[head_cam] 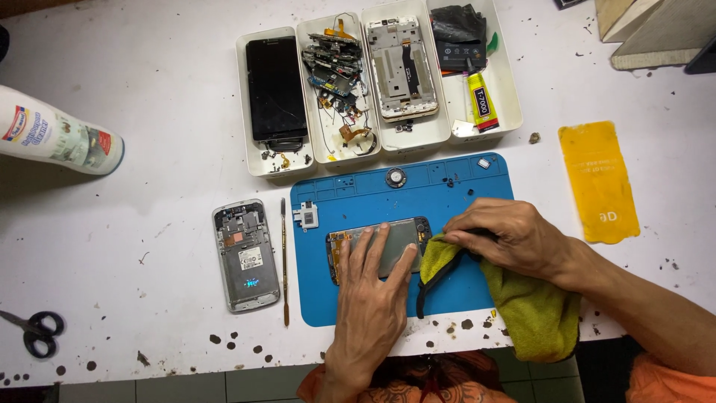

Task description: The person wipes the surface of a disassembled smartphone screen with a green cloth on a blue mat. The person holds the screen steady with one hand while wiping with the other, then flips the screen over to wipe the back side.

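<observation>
Fingers of the left hand lie flat and spread on a phone screen assembly, pinning it to the blue work mat near the middle of the white table. The palm is open, pressing down rather than gripping. The right hand is closed on a fold of yellow-green cloth, its fingertips pinching the fabric against the right end of the screen assembly; the rest of the cloth trails off the near edge of the table.

Just left of the mat lies a thin metal spudger, and beyond it a grey phone frame with its back exposed. Far from the hands stand four white trays side by side, holding a dark phone panel, loose circuit parts, a white midframe and a yellow glue tube. A yellow sheet lies to the right, black scissors at the near left, and a white bottle on its side at the far left.
</observation>
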